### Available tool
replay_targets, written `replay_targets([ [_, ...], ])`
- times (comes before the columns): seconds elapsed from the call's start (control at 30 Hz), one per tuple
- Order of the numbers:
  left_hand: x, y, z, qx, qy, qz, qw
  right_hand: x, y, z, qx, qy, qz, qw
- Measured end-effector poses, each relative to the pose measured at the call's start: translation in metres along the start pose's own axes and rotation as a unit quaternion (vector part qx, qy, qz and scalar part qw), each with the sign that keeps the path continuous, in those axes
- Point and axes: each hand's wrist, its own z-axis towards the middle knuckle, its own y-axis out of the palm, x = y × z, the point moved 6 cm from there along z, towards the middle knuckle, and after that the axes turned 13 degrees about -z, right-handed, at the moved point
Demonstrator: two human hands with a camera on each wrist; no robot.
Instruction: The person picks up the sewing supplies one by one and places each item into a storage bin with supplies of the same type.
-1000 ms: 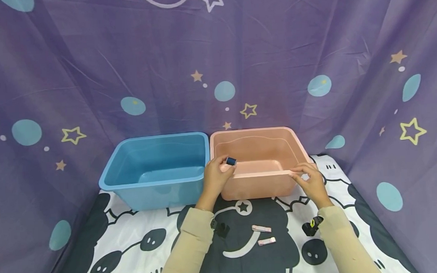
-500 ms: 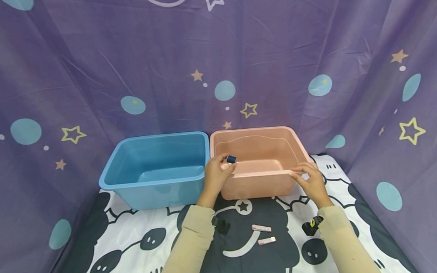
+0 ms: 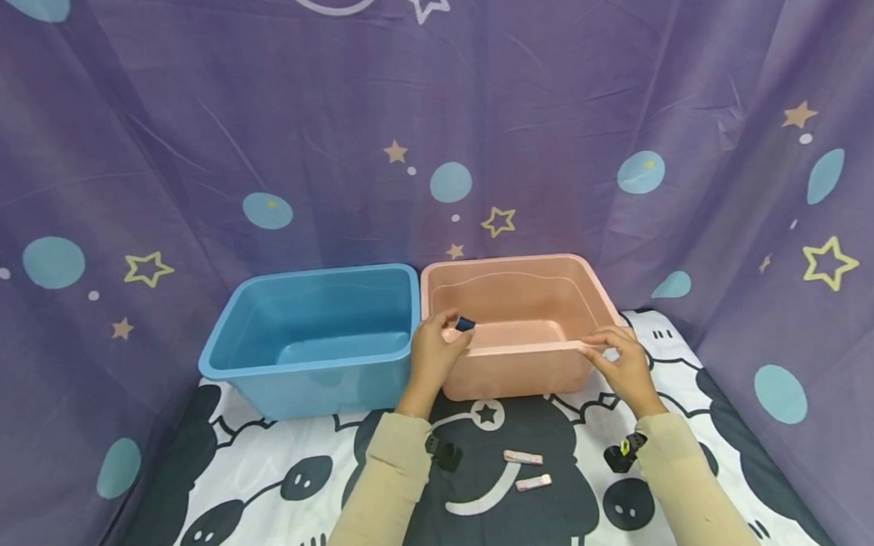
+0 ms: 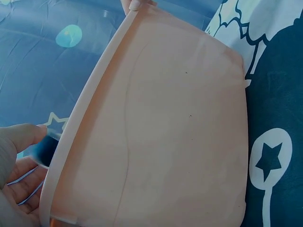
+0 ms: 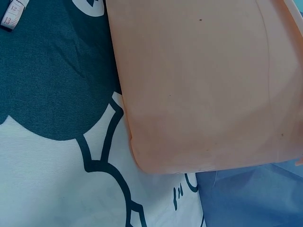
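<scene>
Between thumb and fingertips my left hand (image 3: 433, 352) pinches a small dark blue spool of thread (image 3: 465, 325). That hand is at the near left corner of the pink bin (image 3: 518, 372), with the spool just over the bin's opening. In the left wrist view the spool (image 4: 46, 150) is blurred and partly hidden behind the bin's rim (image 4: 90, 101). My right hand (image 3: 623, 366) pinches the bin's front rim near its right corner. Only a sliver of this hand shows at the edge of the right wrist view.
A blue bin (image 3: 309, 389) stands directly left of the pink one. Two small pink-and-white strips lie on the patterned cloth in front; one appears as a tape measure (image 5: 13, 13) with printed numbers. A purple curtain (image 3: 366, 102) hangs behind the bins.
The spool has turned in my left fingers and now tilts downward to the right. Both hands have stayed almost in place, and the bins have not moved.
</scene>
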Motion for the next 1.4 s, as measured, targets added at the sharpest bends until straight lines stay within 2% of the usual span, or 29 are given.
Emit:
replay_targets([
  [0.73,0.003,-0.008,-0.006,-0.006,0.013,-0.016,0.9998,-0.002,-0.001,-0.002,0.006,-0.009,-0.004,1.000],
  [1.0,0.016,-0.017,-0.011,0.006,0.038,-0.005,0.9992,0.000,-0.002,-0.003,0.004,-0.001,-0.004,1.000],
  [1.2,0.017,-0.024,-0.014,0.010,0.054,0.002,0.9985,-0.002,-0.001,-0.002,0.008,-0.015,-0.006,1.000],
  [1.4,0.012,-0.032,-0.019,0.015,0.063,-0.002,0.9979,0.016,0.006,-0.005,0.010,-0.008,-0.005,1.000],
])
